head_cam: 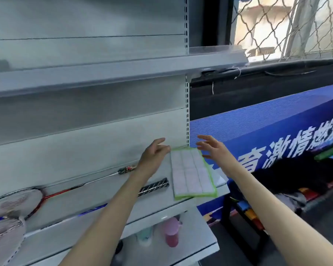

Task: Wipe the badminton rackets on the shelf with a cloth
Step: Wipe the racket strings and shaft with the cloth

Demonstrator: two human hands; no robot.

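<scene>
The badminton rackets (pixel 17 204) lie flat on the white shelf (pixel 158 212) at about eight o'clock, their handles running toward the green-edged cloth (pixel 192 173) at the shelf's right end. The left hand (pixel 154 152) reaches forward, fingers relaxed, fingertips at the cloth's far left corner. The right hand (pixel 210 146) hovers over its two o'clock corner, fingers spread wide, holding nothing.

Blue banner (pixel 277 120) bears white characters "激情", others cut off
</scene>
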